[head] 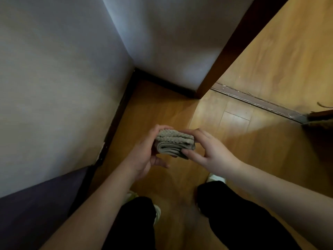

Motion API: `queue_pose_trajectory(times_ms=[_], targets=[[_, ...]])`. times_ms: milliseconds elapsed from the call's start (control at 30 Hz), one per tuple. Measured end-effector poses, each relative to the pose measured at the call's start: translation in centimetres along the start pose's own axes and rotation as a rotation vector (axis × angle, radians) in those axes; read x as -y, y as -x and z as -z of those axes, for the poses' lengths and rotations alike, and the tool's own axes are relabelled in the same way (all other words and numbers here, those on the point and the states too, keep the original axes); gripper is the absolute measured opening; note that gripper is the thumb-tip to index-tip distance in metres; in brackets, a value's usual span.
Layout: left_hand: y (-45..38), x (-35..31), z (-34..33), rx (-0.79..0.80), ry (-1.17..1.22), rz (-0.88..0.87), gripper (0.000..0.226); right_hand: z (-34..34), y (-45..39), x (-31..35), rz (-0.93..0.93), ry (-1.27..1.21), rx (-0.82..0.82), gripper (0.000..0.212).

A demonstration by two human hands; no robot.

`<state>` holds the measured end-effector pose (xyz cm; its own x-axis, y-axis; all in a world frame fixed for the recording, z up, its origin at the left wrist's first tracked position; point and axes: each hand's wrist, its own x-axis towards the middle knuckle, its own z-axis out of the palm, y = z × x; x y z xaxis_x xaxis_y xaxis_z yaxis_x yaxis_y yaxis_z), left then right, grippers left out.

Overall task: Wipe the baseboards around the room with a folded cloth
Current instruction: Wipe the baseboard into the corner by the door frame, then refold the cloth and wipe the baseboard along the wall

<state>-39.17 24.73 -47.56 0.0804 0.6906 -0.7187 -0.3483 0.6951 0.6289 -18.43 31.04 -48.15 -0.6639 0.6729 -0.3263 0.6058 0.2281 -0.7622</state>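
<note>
A grey folded cloth (173, 142) is held between both hands at waist height, above the wooden floor. My left hand (144, 156) grips its left end, fingers curled over the top. My right hand (210, 150) pinches its right end, thumb below and fingers above. The dark baseboard (117, 112) runs along the foot of the left wall and turns at the corner along the far wall (167, 83).
White walls meet in a corner ahead. A brown door frame (232, 47) stands to the right, with a metal threshold strip (261, 101) across the doorway. A dark cloth-covered object (36, 210) sits at lower left. My legs and shoes stand on the wooden floor (162, 109).
</note>
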Motion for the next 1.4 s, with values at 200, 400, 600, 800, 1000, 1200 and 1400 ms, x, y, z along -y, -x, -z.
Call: queue_pose_trajectory(times_ms=[200, 400, 600, 800, 1000, 1200, 1400], targets=[[14.8, -6.7, -5.5, 0.176, 0.126, 0.0, 0.079, 8.8, 8.2, 12.8, -0.034, -0.213, -0.003, 0.035], [24.6, -13.1, -9.9, 0.204, 0.004, -0.026, 0.055, 16.6, 14.7, 22.5, -0.085, -0.392, -0.014, 0.023], [28.1, -17.1, -12.3, 0.073, -0.151, -0.057, 0.042, 19.2, 19.1, 28.0, -0.168, -0.5, -0.042, 0.049], [31.6, -20.7, -13.4, 0.07, -0.394, -0.186, 0.065, 18.4, 22.7, 33.0, -0.237, -0.664, -0.152, 0.048], [35.3, -23.0, -13.8, 0.276, -0.579, -0.286, 0.046, 17.0, 25.6, 35.9, -0.251, -0.766, -0.394, 0.059], [37.0, -22.3, -17.5, 0.554, -0.517, -0.233, 0.051, 16.7, 31.1, 36.4, -0.239, -0.754, -0.643, 0.043], [39.1, -19.8, -23.5, 0.683, -0.666, -0.239, 0.056, 16.1, 38.5, 34.7, -0.239, -0.827, -0.839, 0.027]])
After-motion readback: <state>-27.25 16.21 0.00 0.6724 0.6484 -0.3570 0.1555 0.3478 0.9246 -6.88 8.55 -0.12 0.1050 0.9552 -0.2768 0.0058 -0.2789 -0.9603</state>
